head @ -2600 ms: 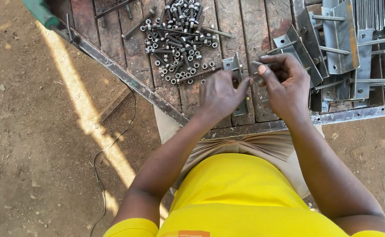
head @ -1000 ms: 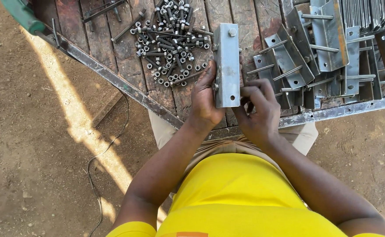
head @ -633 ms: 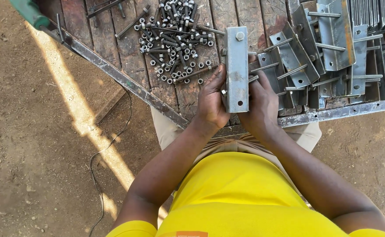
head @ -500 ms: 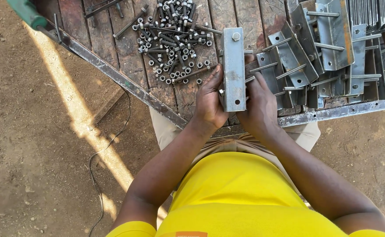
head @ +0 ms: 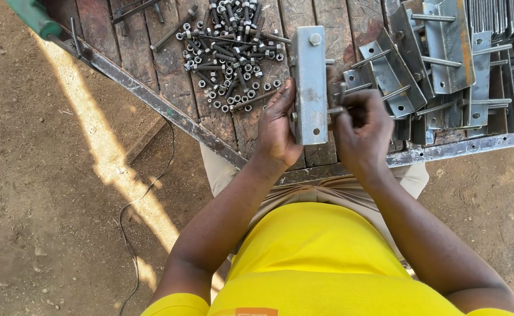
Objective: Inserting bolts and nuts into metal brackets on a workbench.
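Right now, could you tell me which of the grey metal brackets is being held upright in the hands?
The long bracket standing on end between the left hand and right hand; the other brackets lie stacked on the wooden bench to the right.

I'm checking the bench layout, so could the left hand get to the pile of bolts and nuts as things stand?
Probably yes. The pile of bolts and nuts lies just beyond the left hand on the wooden bench, nothing between them, but that hand holds the metal bracket.

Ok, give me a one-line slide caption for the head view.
Left hand steadies an upright grey metal bracket while the right hand works a bolt at its side, over a wooden bench.
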